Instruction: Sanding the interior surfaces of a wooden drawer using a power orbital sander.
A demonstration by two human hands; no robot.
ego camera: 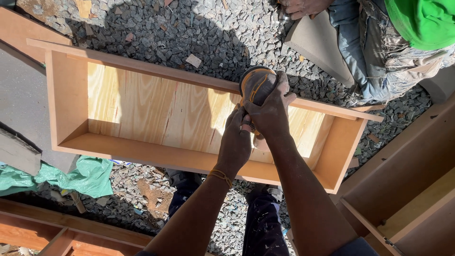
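While both hands grip the sander (pixel 256 85), it sits on the far top edge of the open wooden box (pixel 71 90); right hand (pixel 271 111) fingers wrapped over it, left hand (pixel 235 140) fingers clamped below; box interior beneath is open; gravel (pixel 189 33) beyond that edge.

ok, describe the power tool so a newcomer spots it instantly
Find the long open wooden box lying on grey gravel. On its far edge, right of centre, sits the round orange-and-black sander, gripped by the right hand with the left hand beside. It is the only non-wood item there.

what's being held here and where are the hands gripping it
A round orange and black power sander, pressed on the far top edge of the wooden box frame. The right hand wraps its body; the left hand grips its near end.
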